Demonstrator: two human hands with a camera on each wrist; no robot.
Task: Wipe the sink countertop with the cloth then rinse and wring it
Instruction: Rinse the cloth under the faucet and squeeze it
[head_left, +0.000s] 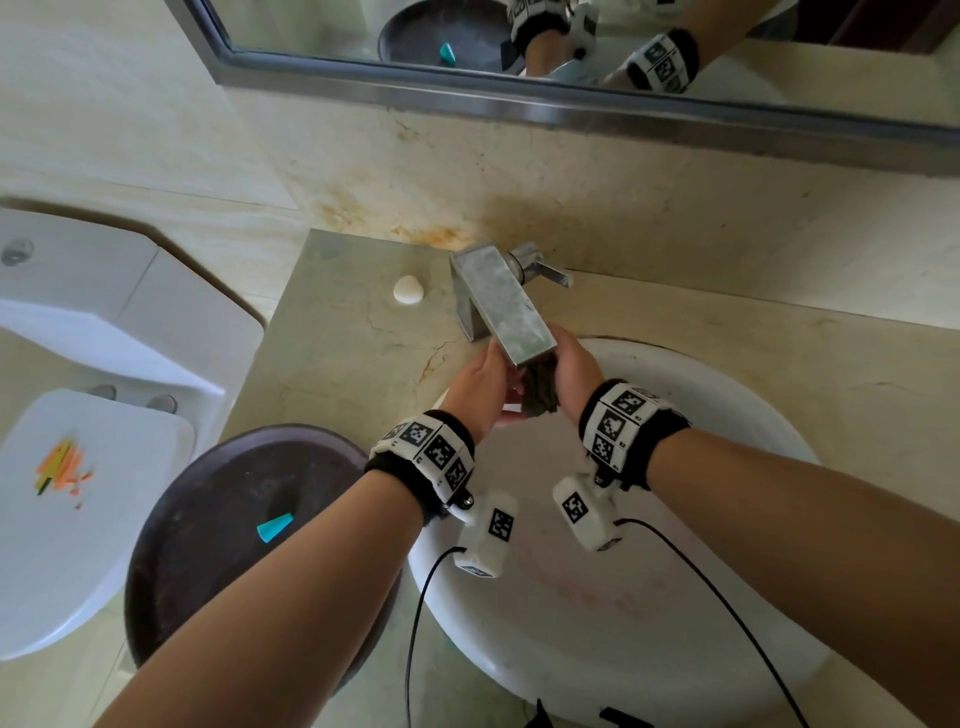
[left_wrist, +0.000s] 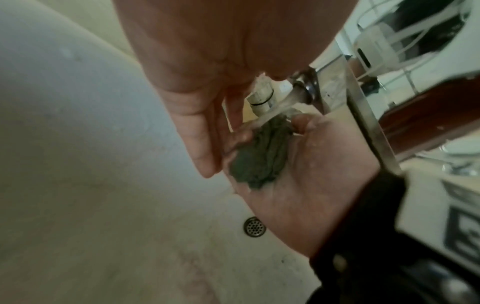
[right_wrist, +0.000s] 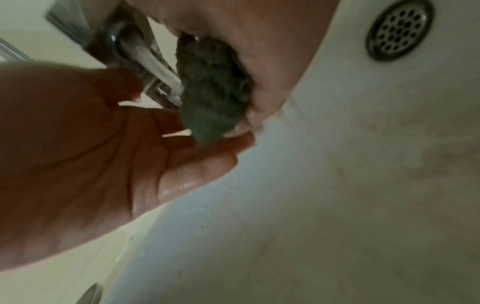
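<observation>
- We see the cloth (head_left: 540, 392) bunched into a wad under the faucet (head_left: 506, 301), sandwiched between the left hand (head_left: 480, 387) and right hand (head_left: 571, 371) over the basin (head_left: 727, 415).
- In the wrist views both hands' fingers lie mostly straight and together, pressing the wad from either side. Neither hand plainly wraps it, so we judge the hold weak: a wet wad could slip out and drop toward the drain (left_wrist: 255, 227).
- Water appears to hit only the wad's top. Left balled up, its inner folds may stay dirty, so we would expect a poor rinse unless it is opened out.
- The hands sit close under the spout, and knuckles could knock it while rubbing.
- Water striking the hands may splash onto the countertop (head_left: 337, 338) and wet it again.
- Wringing calls for a full two-handed twist. From flat palms we would have to regrip, and that is the moment a drop seems likeliest.
</observation>
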